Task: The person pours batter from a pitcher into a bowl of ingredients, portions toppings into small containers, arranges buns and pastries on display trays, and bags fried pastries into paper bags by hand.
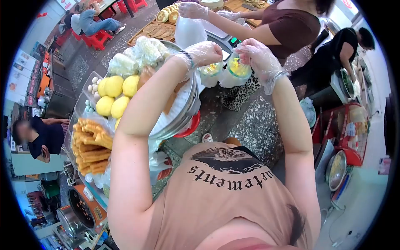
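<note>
My left hand (pixel 204 53), in a clear plastic glove, is closed with its fingers curled on the top of a thin plastic bag. Under it hangs a see-through cup (pixel 211 69) with yellow print. My right hand (pixel 256 56), gloved too, pinches the top of another clear plastic bag (pixel 230 78). A cup (pixel 239 68) with a yellow and green print shows inside that one. The two bagged cups hang side by side, close together. Just beyond them is a scale (pixel 221 34) with a green-lit display.
On my left stand fried dough sticks (pixel 92 146), yellow buns (pixel 117 93), eggs (pixel 94 87) and a round steamer tray (pixel 177 114). Flatbreads (pixel 158 31) lie further back. A co-worker in brown (pixel 287 25) reaches across ahead; another person in black (pixel 329 58) works at right.
</note>
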`<move>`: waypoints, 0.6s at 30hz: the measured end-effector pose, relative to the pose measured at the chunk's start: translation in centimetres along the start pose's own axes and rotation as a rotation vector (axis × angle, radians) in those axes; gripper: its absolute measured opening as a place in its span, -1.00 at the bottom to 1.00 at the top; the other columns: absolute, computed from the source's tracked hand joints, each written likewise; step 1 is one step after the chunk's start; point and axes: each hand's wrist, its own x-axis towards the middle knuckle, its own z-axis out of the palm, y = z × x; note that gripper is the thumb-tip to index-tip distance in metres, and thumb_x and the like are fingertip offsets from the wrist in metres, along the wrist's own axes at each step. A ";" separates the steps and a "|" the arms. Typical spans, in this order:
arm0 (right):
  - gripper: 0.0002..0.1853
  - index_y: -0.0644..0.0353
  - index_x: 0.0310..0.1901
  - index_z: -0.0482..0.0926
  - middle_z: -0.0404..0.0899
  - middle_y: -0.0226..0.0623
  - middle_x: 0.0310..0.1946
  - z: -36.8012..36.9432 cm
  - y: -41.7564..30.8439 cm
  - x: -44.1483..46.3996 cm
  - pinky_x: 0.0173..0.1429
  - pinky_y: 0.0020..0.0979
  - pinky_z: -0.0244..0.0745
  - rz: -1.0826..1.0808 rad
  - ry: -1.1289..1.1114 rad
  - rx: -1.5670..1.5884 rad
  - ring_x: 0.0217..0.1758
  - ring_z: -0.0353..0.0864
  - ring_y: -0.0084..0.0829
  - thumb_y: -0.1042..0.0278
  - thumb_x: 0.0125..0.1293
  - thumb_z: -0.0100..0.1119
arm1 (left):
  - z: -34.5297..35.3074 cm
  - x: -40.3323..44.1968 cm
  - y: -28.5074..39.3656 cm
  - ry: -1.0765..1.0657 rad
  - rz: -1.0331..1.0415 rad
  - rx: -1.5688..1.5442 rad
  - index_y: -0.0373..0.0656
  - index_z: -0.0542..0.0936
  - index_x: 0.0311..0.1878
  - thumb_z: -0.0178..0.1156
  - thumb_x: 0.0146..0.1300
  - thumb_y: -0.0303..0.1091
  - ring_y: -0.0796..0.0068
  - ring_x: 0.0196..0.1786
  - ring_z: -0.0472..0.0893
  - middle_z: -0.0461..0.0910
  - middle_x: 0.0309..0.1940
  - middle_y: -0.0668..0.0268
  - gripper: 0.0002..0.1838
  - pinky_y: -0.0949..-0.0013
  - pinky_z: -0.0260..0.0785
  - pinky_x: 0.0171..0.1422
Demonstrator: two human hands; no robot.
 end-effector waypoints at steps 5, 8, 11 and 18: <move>-0.81 0.27 -0.19 0.45 0.57 -0.33 -0.27 -0.6 1.0 9.3 -0.15 -0.53 0.50 -0.049 -0.094 0.043 -0.30 0.51 -0.57 0.40 0.21 0.17 | -2.9 8.0 -4.4 0.128 0.027 0.007 -0.28 0.61 -0.25 0.10 0.18 -0.30 0.47 -0.27 0.53 0.65 -0.37 0.24 -0.76 0.32 0.40 -0.03; -0.75 0.31 -0.14 0.43 0.55 -0.34 -0.29 -0.7 4.6 14.4 -0.15 -0.52 0.48 -0.175 -0.134 -0.126 -0.26 0.51 -0.60 0.46 0.19 0.21 | -2.9 10.5 -5.9 0.185 0.008 -0.109 -0.30 0.59 -0.20 0.13 0.19 -0.35 0.44 -0.20 0.58 0.66 -0.32 0.21 -0.78 0.34 0.42 0.02; -0.67 0.26 -0.10 0.40 0.52 -0.38 -0.30 -0.4 8.5 18.5 -0.20 -0.48 0.46 -0.298 -0.062 -0.259 -0.27 0.47 -0.63 0.43 0.14 0.29 | -1.9 13.1 -8.1 0.286 0.108 -0.211 -0.28 0.55 -0.18 0.08 0.20 -0.42 0.33 -0.17 0.61 0.63 -0.32 0.13 -0.82 0.28 0.44 -0.04; -0.67 0.23 -0.12 0.37 0.55 -0.19 -0.53 1.0 9.7 22.2 -0.27 -0.26 0.47 -0.245 -0.048 -0.306 -0.44 0.60 -0.26 0.41 0.12 0.25 | -1.9 13.4 -9.3 0.423 -0.144 -0.216 -0.24 0.42 -0.06 0.04 0.18 -0.44 0.09 -0.15 0.59 0.55 -0.28 0.07 -0.75 0.20 0.41 -0.01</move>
